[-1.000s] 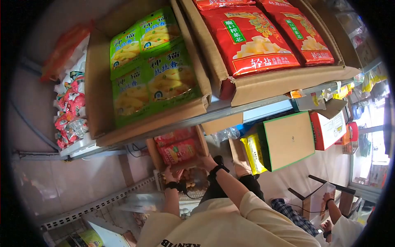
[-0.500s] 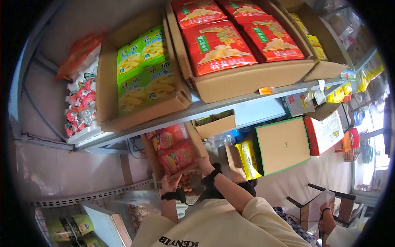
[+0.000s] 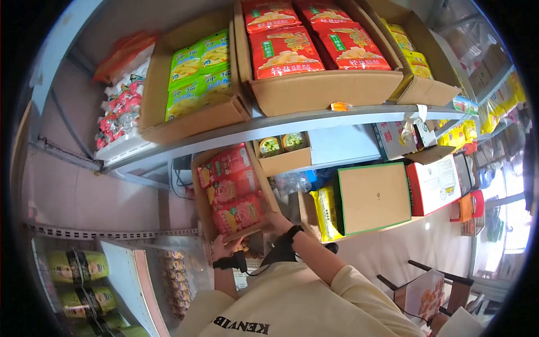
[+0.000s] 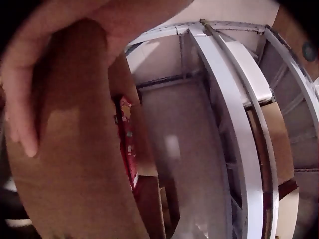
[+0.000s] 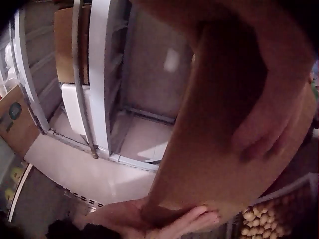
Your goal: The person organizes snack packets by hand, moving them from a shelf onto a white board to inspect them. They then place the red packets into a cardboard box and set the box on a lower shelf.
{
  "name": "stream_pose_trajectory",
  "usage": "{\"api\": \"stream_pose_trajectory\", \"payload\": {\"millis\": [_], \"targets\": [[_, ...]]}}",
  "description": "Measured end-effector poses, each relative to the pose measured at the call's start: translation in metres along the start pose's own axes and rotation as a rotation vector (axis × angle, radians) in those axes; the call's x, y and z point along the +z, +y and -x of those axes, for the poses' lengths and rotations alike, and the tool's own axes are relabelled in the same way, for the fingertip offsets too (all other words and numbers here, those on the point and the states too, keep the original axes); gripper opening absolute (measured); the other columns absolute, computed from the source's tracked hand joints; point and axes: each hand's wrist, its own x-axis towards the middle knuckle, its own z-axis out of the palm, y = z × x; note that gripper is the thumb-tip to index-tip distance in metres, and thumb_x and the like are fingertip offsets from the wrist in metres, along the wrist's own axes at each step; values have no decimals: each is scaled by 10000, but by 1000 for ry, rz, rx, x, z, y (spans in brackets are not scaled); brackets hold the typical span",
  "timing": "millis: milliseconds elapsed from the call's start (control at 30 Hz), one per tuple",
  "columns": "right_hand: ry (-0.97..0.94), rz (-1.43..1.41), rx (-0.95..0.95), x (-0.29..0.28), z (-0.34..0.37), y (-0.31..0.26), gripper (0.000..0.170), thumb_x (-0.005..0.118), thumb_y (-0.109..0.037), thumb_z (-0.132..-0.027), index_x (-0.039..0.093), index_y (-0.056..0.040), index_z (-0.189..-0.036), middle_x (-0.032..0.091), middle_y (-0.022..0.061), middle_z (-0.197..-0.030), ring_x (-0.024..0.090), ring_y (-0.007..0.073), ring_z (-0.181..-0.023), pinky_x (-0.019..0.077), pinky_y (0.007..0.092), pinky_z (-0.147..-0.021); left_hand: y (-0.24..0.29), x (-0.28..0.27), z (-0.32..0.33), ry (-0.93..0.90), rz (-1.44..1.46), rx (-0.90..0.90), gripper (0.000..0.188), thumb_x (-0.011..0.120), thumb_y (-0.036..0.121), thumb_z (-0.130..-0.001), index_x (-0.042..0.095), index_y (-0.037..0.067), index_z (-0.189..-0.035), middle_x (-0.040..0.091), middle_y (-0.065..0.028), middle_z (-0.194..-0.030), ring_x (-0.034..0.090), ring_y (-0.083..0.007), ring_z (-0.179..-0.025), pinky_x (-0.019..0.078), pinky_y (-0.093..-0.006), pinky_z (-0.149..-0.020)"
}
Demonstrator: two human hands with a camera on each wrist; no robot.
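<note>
An open cardboard box (image 3: 269, 205) of red snack packets (image 3: 238, 210) is held in front of me, below the front edge of the upper shelf. At the near left corner my left hand (image 3: 225, 247) grips the box; in the left wrist view its fingers (image 4: 22, 109) lie on the cardboard outside. My right hand (image 3: 278, 223) holds the near right corner, and the right wrist view has its fingers (image 5: 269, 129) against the box's outer face. Brown round goods (image 5: 261, 221) appear beneath the box.
Above, a metal shelf (image 3: 314, 116) bears boxes of green packets (image 3: 199, 73) and red packets (image 3: 286, 50). Right of the held box stand a small carton with green-topped tubs (image 3: 281, 143) and a green-edged box (image 3: 373, 196). A stool (image 3: 426, 292) is lower right.
The held box shows more fully, with a third red packet now in view. The head view has shifted, so the shelf boxes look smaller and further off. Both hands keep their hold.
</note>
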Motion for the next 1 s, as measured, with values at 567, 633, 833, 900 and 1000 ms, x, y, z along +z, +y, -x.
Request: {"api": "stream_pose_trajectory", "payload": {"millis": [567, 633, 833, 900, 1000], "targets": [[241, 1078, -142, 6, -88, -146, 654, 574, -495, -735, 520, 46, -1099, 596, 275, -980, 580, 405, -930, 462, 445, -789, -14, -56, -46, -81, 54, -15, 364, 452, 93, -795, 465, -39, -1134, 508, -173, -1196, 458, -345, -1146, 374, -541, -967], [201, 1106, -169, 4, -111, -144, 590, 566, -470, -754, 547, 26, -1073, 606, 267, -946, 591, 407, -885, 469, 446, -750, -19, -28, -27, 97, 51, 77, 364, 461, 80, -779, 477, -35, -1124, 524, -173, -1172, 472, -336, -1135, 363, -539, -973], [334, 1017, -213, 3, -139, -114, 517, 559, -259, -773, 420, 0, -1198, 569, 282, -1052, 566, 398, -985, 466, 468, -811, -24, -53, -35, 8, 20, 89, 333, 496, 106, -777, 502, -24, -1083, 546, -163, -1137, 487, -324, -1118, 315, -545, -1003], [364, 1106, -211, 7, -144, -111, 501, 539, -249, -788, 410, -8, -1208, 574, 285, -1034, 566, 410, -974, 469, 465, -802, -23, -60, -40, -4, 25, 75, 320, 502, 111, -779, 509, -17, -1073, 556, -159, -1125, 502, -317, -1103, 320, -540, -997], [401, 1000, -227, 31, -103, -124, 451, 510, -242, -814, 398, -21, -1191, 588, 279, -985, 577, 425, -919, 476, 472, -764, -13, -77, -30, 16, -260, 184, 309, 527, 110, -785, 510, -17, -1067, 564, -162, -1113, 522, -302, -1079, 360, -512, -967]]}}
